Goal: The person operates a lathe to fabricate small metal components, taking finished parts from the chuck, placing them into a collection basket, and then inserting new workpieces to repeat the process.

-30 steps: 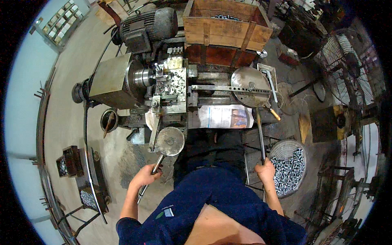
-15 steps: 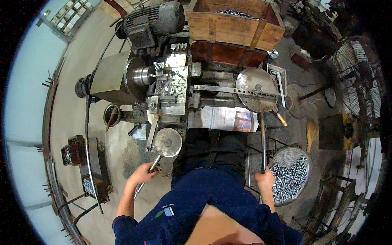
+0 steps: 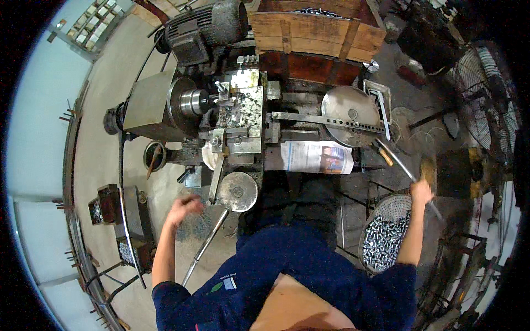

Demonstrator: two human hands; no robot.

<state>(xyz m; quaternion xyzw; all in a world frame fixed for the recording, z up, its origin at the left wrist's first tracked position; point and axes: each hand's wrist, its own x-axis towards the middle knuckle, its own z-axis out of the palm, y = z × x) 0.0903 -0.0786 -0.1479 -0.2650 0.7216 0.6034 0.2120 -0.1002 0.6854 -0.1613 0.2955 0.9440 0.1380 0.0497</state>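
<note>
My right hand [image 3: 421, 192] is closed round a long steel lever [image 3: 398, 160] that runs from the large round plate [image 3: 351, 116] on the right of the lathe. My left hand [image 3: 184, 211] is off to the left of the smaller disc handwheel [image 3: 238, 191], its fingers loosely extended and a little blurred, with nothing seen in them. The steel handle [image 3: 208, 245] of that handwheel slants down beside my left forearm, apart from the hand. Beyond lie the chip-covered carriage [image 3: 243, 113] and the shiny spindle nose [image 3: 193, 102].
A basket [image 3: 393, 205] of small metal parts stands under my right forearm. A wooden crate [image 3: 317, 36] and an electric motor [image 3: 207, 27] stand at the back. A folded newspaper [image 3: 301, 156] lies on the machine's front. A fan [image 3: 486, 105] is at far right.
My left hand has let go of the handwheel's handle and moved up. My right hand has swung the lever to the right and away from me. The carriage has shifted slightly right.
</note>
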